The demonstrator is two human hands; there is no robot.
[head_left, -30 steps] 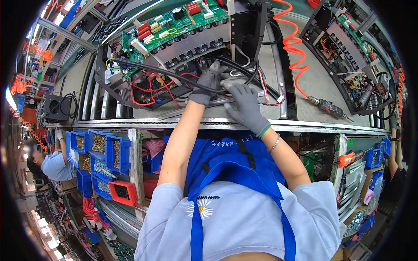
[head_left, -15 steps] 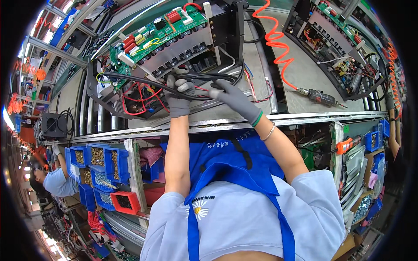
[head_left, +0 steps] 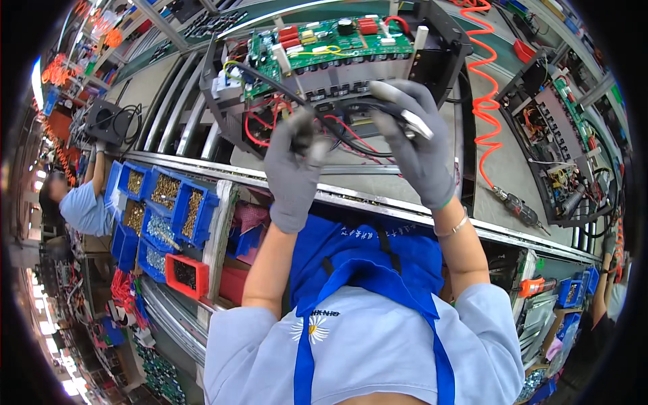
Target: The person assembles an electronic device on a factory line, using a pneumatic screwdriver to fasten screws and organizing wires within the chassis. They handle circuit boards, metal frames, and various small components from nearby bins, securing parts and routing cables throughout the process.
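Note:
Both my hands wear grey gloves and are raised in front of an open chassis (head_left: 439,57) with a green circuit board (head_left: 324,50) on top. Closed around a black cable (head_left: 270,81), my left hand (head_left: 293,179) is partly blurred at the fingertips. The cable runs from the chassis's left side toward the hand. My right hand (head_left: 425,148) grips a looped bundle of black cable (head_left: 368,106) between thumb and fingers. A flat white piece (head_left: 416,125) shows at that hand's palm; what it belongs to is unclear. Red wires (head_left: 253,128) hang behind the left hand.
An electric screwdriver (head_left: 518,208) lies to the right by an orange coiled hose (head_left: 487,104). Beyond it stands a second open chassis (head_left: 553,145). Blue bins (head_left: 192,214) of screws and a red bin (head_left: 187,275) sit at lower left. A co-worker's blue sleeve (head_left: 86,209) shows at far left.
Both hands have come back toward me from the chassis, lifting the black cable. The right hand, earlier extended beside the cable, now grips its bundle. The whole view has shifted.

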